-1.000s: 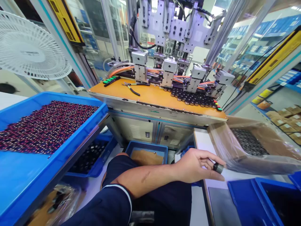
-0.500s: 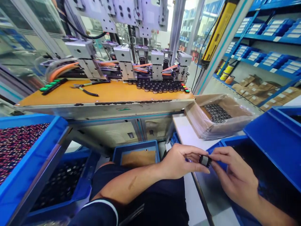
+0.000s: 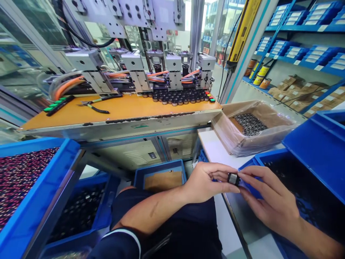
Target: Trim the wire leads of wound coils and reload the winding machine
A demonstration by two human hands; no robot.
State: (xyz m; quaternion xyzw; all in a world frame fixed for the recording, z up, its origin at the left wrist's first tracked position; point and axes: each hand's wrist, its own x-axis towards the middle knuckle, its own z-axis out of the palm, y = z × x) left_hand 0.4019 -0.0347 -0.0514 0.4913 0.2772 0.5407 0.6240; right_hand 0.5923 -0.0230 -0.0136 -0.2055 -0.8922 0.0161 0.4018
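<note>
A small cylindrical part, black at its ends with a silver band around the middle, is held between my two hands above the edge of the white side table. My left hand grips it from the left, with the thumb below and the fingers above. From the other side, my right hand pinches its right end between thumb and fingertips. Some of my left fingers are hidden behind the part.
A plastic-lined cardboard box of metal parts stands beyond my hands. Blue bins flank me on both sides. On the orange workbench lie pliers and rows of black cylindrical parts, below the machine's clamps.
The part has turned slightly, so its silver band shows more. My right fingers have shifted a little against its end. The camera view has also moved slightly.
</note>
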